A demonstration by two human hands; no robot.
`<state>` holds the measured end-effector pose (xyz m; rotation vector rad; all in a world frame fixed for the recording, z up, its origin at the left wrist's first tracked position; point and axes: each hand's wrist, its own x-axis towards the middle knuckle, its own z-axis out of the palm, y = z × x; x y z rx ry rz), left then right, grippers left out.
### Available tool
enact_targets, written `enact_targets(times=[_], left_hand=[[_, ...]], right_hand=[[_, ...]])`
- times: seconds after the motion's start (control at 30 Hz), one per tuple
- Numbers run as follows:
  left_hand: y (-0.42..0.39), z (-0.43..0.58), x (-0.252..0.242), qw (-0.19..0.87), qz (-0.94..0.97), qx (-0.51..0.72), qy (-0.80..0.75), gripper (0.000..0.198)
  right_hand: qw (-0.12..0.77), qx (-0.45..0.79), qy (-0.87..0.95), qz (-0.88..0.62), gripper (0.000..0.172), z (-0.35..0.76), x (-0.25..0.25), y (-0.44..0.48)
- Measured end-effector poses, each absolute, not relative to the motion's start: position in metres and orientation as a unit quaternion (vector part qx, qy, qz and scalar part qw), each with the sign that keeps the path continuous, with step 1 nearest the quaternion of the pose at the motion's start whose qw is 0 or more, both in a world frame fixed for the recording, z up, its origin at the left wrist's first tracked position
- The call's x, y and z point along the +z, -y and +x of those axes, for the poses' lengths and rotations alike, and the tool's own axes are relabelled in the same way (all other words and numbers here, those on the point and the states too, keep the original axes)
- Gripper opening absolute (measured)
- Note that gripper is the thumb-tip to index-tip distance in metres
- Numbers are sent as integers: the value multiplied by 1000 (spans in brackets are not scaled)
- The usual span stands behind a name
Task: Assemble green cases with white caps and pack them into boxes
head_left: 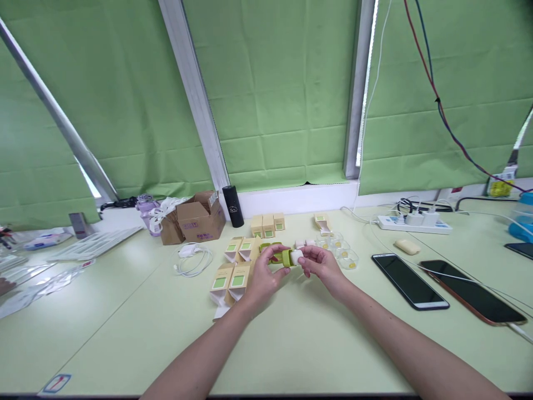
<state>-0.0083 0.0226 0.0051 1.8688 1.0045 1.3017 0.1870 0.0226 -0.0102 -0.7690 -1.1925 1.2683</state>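
Note:
My left hand (262,276) grips a small green bottle-like piece (285,257) above the pale green table (291,344). My right hand (322,266) pinches a white piece (296,256) at the green piece's right end; the two parts touch. Several small tan cartons with green labels (233,278) lie open just left of my left hand. Three closed cartons (267,225) stand in a row behind. Small clear cups (347,258) sit just right of my right hand.
A brown cardboard box (195,221) and a black cylinder (233,206) stand at the back. A white coiled cable (191,260) lies left of the cartons. Two phones (409,280) (470,290) lie at right, with a power strip (412,223) behind them. White trays (94,244) are at far left.

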Motion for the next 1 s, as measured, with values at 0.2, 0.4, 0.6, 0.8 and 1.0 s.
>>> enact_targets(times=[0.2, 0.4, 0.6, 0.8, 1.0], left_hand=[[-21, -8, 6, 301, 720, 485, -394, 48], [-20, -8, 7, 301, 718, 482, -403, 47], [-17, -7, 10, 287, 723, 480, -406, 46], [-17, -7, 9, 290, 717, 474, -420, 46], [-18, -8, 8, 293, 718, 472, -420, 44]], right_hand=[[578, 536, 516, -335, 48, 186, -10, -22], [575, 535, 518, -340, 48, 185, -10, -22], [568, 532, 525, -345, 49, 184, -9, -21], [562, 526, 533, -352, 50, 183, -11, -22], [575, 503, 551, -335, 61, 183, -16, -21]])
